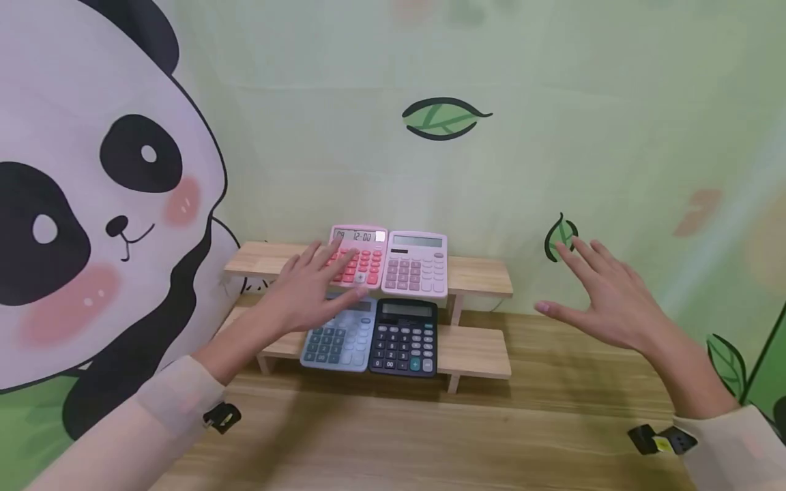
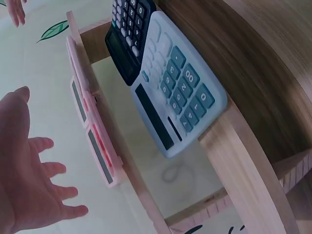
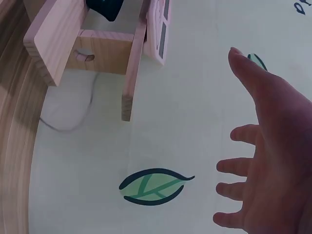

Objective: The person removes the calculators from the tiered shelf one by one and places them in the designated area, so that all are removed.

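My left hand [image 1: 311, 290], fingers spread, hovers in front of the two-tier wooden stand and holds nothing. Behind its fingers is a pink calculator with red keys [image 1: 372, 262] on the upper shelf, partly hidden. Beside that one leans a pale pink calculator [image 1: 415, 266]. On the lower shelf lie a light blue calculator [image 2: 178, 92], partly covered by the hand in the head view, and a black calculator [image 1: 403, 341]. Off to the right of the stand, my right hand [image 1: 614, 300] is raised with spread fingers, touching nothing.
The wooden stand's upper shelf [image 1: 482, 275] and lower shelf [image 1: 475, 351] extend right of the calculators. It stands on a wood-grain tabletop [image 1: 393, 436]. Close behind hangs a green backdrop [image 1: 344, 136] with a printed panda [image 1: 74, 136] at left. A thin cord [image 3: 91, 97] shows behind the stand.
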A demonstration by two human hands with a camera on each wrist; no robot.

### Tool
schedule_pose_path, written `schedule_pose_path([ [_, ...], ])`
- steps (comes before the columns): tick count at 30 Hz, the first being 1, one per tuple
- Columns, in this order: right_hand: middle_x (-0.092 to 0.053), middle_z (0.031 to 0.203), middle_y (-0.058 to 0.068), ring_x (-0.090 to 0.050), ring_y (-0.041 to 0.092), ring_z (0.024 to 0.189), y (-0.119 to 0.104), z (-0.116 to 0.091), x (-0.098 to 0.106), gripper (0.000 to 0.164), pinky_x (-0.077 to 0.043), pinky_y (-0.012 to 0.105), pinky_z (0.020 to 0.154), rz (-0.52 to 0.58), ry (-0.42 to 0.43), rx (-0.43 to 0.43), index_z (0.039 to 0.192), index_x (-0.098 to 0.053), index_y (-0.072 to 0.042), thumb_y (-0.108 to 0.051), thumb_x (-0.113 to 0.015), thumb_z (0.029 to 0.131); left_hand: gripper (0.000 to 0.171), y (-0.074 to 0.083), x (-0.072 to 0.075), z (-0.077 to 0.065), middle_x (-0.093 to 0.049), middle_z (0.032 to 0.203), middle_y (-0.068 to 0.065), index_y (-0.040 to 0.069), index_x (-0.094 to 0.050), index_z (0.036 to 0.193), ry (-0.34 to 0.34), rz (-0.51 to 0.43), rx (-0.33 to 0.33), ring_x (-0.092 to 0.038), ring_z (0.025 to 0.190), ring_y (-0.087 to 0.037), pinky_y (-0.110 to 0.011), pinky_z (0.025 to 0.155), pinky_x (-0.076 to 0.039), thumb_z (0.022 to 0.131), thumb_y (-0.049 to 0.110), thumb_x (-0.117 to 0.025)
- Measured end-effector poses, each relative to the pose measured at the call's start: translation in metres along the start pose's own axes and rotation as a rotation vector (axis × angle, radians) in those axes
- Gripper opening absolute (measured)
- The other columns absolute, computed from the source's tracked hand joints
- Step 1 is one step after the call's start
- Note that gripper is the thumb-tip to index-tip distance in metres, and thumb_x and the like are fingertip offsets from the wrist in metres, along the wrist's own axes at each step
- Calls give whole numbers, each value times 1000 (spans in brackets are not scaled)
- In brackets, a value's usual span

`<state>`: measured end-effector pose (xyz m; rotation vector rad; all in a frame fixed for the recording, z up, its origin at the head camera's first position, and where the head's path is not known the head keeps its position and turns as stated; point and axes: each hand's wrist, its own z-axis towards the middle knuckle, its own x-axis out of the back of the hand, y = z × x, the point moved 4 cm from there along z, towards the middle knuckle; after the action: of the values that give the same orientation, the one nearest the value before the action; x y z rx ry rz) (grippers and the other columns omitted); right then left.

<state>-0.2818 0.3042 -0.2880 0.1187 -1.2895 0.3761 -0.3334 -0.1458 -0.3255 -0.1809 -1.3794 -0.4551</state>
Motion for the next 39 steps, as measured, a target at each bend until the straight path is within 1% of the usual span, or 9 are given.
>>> schedule_pose_path([
  [5,-21,173,23,-17,50,158,-16,-3,6,108,-25,79,114,58,0,57,171,-21,-13,-63,-75,92,87,-5,6,-8,-8,178,-2,28,-22,171,0,-44,-70,-3,164,-36,-62,128,-11,102,78,-38],
  [10,-30,170,23,-30,49,154,-52,-14,4,100,-35,75,112,168,-12,141,169,-25,-11,-56,-75,96,78,-16,10,-33,-20,177,-3,31,-27,170,10,-109,-171,-20,161,-35,-63,125,-25,104,70,-45],
  [13,-45,162,21,-44,45,146,-71,-22,-7,87,-41,70,111,257,2,145,165,-35,-8,-52,-72,100,71,-23,6,-51,-32,172,-6,31,-35,167,43,-127,-217,-33,156,-36,-64,120,-34,105,64,-50],
  [17,-68,135,11,-65,33,124,-89,-29,-35,63,-56,56,100,443,20,102,151,-51,-9,-45,-70,103,64,-35,-12,-71,-45,165,-8,26,-47,162,59,-128,-255,-44,150,-36,-63,116,-41,106,56,-56],
  [20,-72,116,3,-70,21,108,-96,-32,-65,47,-61,43,90,615,-8,31,139,-59,-11,-40,-70,104,62,-51,-31,-77,-49,162,-10,20,-52,158,45,-105,-240,-46,148,-39,-63,117,-40,106,53,-59],
  [23,-73,109,7,-72,21,100,-98,-32,-99,38,-62,35,84,820,-63,-61,128,-63,-6,-35,-69,105,62,-74,-51,-76,-50,161,-13,15,-55,156,43,-63,-187,-44,149,-42,-64,118,-37,106,52,-58],
  [29,-74,104,25,-77,35,92,-99,-33,-159,30,-66,42,78,1237,-148,-251,119,-60,10,-18,-62,109,62,-118,-88,-74,-49,161,-16,12,-57,154,72,10,-119,-38,150,-47,-71,117,-32,107,53,-53],
  [33,-76,102,23,-78,32,88,-107,-34,-183,29,-66,47,75,1322,-188,-283,118,-59,12,-16,-58,110,63,-132,-106,-75,-47,163,-15,15,-56,155,89,21,-97,-35,152,-46,-72,117,-31,107,55,-54],
  [39,-78,100,21,-78,31,84,-119,-34,-204,30,-66,46,72,1317,-214,-326,113,-64,10,-19,-57,111,67,-138,-121,-74,-42,166,-13,19,-53,158,82,1,-74,-30,154,-45,-71,118,-26,105,60,-54],
])
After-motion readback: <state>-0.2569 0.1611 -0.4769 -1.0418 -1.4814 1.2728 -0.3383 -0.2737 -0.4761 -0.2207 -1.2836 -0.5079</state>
